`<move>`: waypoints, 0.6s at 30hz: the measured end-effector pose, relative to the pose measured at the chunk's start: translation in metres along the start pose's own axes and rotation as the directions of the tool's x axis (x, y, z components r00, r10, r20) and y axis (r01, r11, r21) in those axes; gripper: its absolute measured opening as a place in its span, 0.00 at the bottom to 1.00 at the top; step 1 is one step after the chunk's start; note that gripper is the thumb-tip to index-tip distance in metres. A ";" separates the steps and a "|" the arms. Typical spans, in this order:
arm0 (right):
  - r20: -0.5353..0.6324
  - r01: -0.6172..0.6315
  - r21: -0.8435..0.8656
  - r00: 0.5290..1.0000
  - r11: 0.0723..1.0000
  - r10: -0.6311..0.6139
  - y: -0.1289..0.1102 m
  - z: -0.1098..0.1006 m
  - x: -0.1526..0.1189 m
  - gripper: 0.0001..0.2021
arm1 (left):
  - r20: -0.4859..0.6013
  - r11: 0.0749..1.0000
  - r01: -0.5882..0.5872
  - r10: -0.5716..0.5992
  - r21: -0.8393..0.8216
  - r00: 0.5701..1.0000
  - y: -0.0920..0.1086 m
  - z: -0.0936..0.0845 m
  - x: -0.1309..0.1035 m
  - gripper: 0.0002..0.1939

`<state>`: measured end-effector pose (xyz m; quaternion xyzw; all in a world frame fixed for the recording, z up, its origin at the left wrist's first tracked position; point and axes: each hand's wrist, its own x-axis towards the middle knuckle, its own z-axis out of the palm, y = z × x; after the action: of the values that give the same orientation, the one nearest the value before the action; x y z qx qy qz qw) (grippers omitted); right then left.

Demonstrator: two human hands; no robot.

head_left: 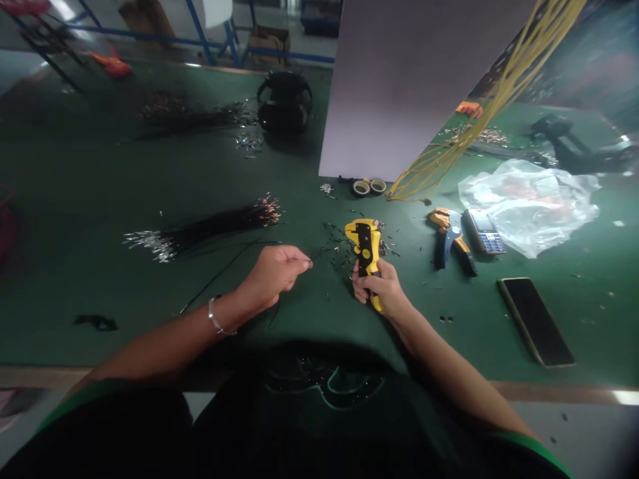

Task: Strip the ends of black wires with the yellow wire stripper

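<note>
My left hand pinches a thin black wire near its end, left of the tool; the wire trails back to the left across the table. Wrapped round the handle of a yellow and black wire stripper is my right hand, with the tool's head pointing away from me. Small cut scraps lie around the tool's head. A bundle of black wires lies beyond my left hand, with copper-coloured ends at its right and silvery ends at its left. The wire's tip and the tool are apart.
Orange and blue pliers, a keypad phone, a smartphone and a clear plastic bag lie at the right. Tape rolls sit below a pale panel beside yellow wires. A black object stands farther back.
</note>
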<state>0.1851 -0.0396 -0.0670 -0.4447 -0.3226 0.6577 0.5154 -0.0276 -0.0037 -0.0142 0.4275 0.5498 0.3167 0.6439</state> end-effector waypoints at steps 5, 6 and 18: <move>0.083 -0.020 0.034 0.996 0.999 0.017 -0.004 -0.001 -0.001 0.12 | 0.022 0.999 0.030 -0.029 -0.016 0.999 -0.002 0.002 0.001 0.03; 0.099 -0.027 0.041 0.995 0.999 0.023 -0.005 -0.003 -0.001 0.13 | 0.010 1.000 0.027 -0.027 -0.002 1.000 -0.003 0.003 0.002 0.03; 0.228 -0.024 -0.015 0.973 1.000 0.027 -0.012 -0.012 -0.004 0.20 | -0.039 0.966 -0.144 0.156 0.214 0.987 -0.001 0.018 0.012 0.07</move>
<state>0.2015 -0.0406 -0.0600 -0.3735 -0.3777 0.7090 0.4639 -0.0077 0.0027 -0.0195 0.5246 0.5641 0.3164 0.5535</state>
